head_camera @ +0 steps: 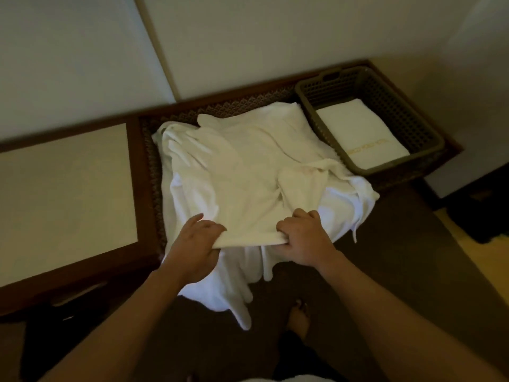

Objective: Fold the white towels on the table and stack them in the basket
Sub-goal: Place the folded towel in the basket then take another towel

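A person's left hand [194, 244] and right hand [304, 238] grasp the near edge of a white towel [237, 172] heaped on a dark wooden table [150, 150], the fingers of both curled round the hem, the knuckles facing the camera. The towel runs away from the hands toward the wall [248, 37], its long axis roughly front to back on the table, and its far end lies rumpled against the carved back rail. More white cloth [217, 293] spills off the table's front edge and hangs below the hands; whether this is the same towel or another cannot be told. A brown plastic basket [429, 133] sits at the table's right end, just beside the heap, with one folded towel [360, 133] lying flat inside it. The right hand is the nearer of the two to the basket. To the left of the table stands a lower piece of furniture with a pale top [63, 194]. A dark carpet [385, 244] covers the floor in front of the table, and a bare foot [298, 318] shows below the hanging cloth. The folding of this towel appears only just begun.
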`<state>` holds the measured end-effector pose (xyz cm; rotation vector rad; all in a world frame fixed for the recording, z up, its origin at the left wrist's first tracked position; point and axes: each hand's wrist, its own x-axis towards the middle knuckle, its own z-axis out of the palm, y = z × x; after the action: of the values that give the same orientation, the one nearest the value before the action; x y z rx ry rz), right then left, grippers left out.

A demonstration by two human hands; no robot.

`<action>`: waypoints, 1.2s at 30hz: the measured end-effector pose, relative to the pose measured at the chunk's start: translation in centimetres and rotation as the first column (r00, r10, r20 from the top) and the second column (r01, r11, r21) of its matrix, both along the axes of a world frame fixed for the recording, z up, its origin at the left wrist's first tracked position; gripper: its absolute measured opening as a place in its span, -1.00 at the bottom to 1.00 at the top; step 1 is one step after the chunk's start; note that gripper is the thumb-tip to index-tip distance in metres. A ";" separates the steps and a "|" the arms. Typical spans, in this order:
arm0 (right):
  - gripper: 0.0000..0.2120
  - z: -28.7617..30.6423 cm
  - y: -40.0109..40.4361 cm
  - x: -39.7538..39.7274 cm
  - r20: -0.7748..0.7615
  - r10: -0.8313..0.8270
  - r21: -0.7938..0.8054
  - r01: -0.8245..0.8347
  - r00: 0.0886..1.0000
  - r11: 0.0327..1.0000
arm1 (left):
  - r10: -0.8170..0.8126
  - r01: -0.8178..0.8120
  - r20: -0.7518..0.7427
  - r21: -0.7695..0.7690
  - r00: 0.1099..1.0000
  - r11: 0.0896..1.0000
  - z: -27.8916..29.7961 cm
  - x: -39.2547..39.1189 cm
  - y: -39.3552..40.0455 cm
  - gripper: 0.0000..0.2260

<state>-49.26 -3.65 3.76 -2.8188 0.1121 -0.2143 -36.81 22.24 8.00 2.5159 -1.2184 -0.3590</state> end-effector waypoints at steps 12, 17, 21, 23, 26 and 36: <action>-0.72 4.9 28.3 1.9 -0.433 0.248 0.347 -0.094 0.866 0.933 | 0.535 -0.552 -0.466 0.112 0.705 0.826 2.0 -0.6 33.5 -0.73; -0.84 5.2 35.3 3.3 -0.481 0.333 0.435 -0.109 0.811 0.894 | 0.682 -0.821 -0.537 -0.034 0.496 0.570 4.3 -1.1 40.4 -0.72; -0.90 4.3 38.9 4.7 -0.601 0.388 0.399 -0.158 0.699 0.903 | 0.761 -0.939 -0.552 -0.153 0.341 0.309 6.1 -1.3 43.1 -0.75; -0.89 3.2 39.8 4.9 -0.696 0.374 0.324 -0.197 0.613 0.925 | 0.782 -0.959 -0.554 -0.166 0.285 0.231 6.1 -1.8 44.0 -0.77; -0.68 1.3 40.3 4.1 -0.708 0.325 0.351 -0.087 0.627 0.932 | 0.793 -0.983 -0.590 -0.171 0.152 0.061 5.3 -2.6 45.6 -0.77; -0.91 -0.8 40.1 1.5 -0.500 0.276 0.433 -0.039 0.821 0.900 | 0.768 -0.941 -0.621 -0.143 -0.157 -0.308 5.1 -1.2 48.7 -0.81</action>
<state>-47.77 36.43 2.99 -2.3633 0.0348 0.6089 -37.98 70.94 13.07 1.8123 0.9565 0.1356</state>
